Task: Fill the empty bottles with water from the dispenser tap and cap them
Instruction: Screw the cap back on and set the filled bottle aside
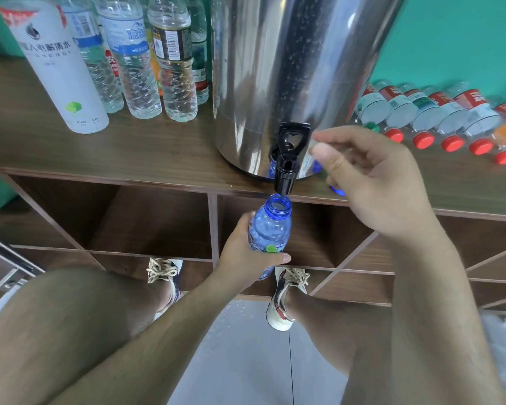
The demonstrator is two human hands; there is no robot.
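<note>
Toward the upper left of the frame, a tall white drink can (56,65) and several clear plastic bottles (146,62) stand on the brown wooden counter (129,147). Lower centre, your left hand (246,258) grips the uncapped blue plastic bottle (270,229), its mouth just under the black tap (287,165) of the shiny steel dispenser (289,68). Your right hand (377,182) hovers beside the lever, thumb and forefinger reaching. Something blue shows under its curled fingers; I cannot tell if it's held. Filling looks about to start: press the lever, keeping the mouth centred. Red-capped bottles (438,118) lie far right.
</note>
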